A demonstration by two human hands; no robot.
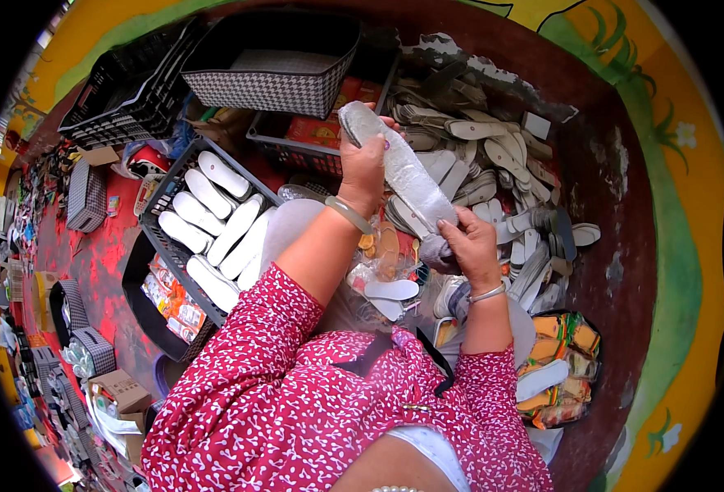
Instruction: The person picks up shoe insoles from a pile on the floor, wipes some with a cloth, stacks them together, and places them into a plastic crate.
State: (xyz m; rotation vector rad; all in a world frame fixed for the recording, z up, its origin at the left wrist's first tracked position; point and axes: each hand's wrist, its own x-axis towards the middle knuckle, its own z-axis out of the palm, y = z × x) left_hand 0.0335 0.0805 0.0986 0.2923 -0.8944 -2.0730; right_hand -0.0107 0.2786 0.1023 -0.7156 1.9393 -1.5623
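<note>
A long white, fleecy-looking insole (pixel 415 175) is stretched at a slant between my two hands. My left hand (pixel 363 164) is closed around its upper end, thumb on top. At the lower end my right hand (pixel 474 250) grips it between thumb and fingers. A bunched dark grey piece (pixel 438 253) hangs just under that end, by my right fingers; what it is I cannot make out. In the dark crate (pixel 183 176) to the left, several white insoles (pixel 232 230) lie in rows. Beneath my hands, a white insole (pixel 391 290) rests on clear plastic.
Piled insoles (pixel 497 148) fill the floor along the wall at the far right. A houndstooth basket (pixel 272 78) and black crates (pixel 128 86) stand at the back. Packages fill a black bin (pixel 169 336) on the left; a bag of orange-and-green packets (pixel 562 361) sits right.
</note>
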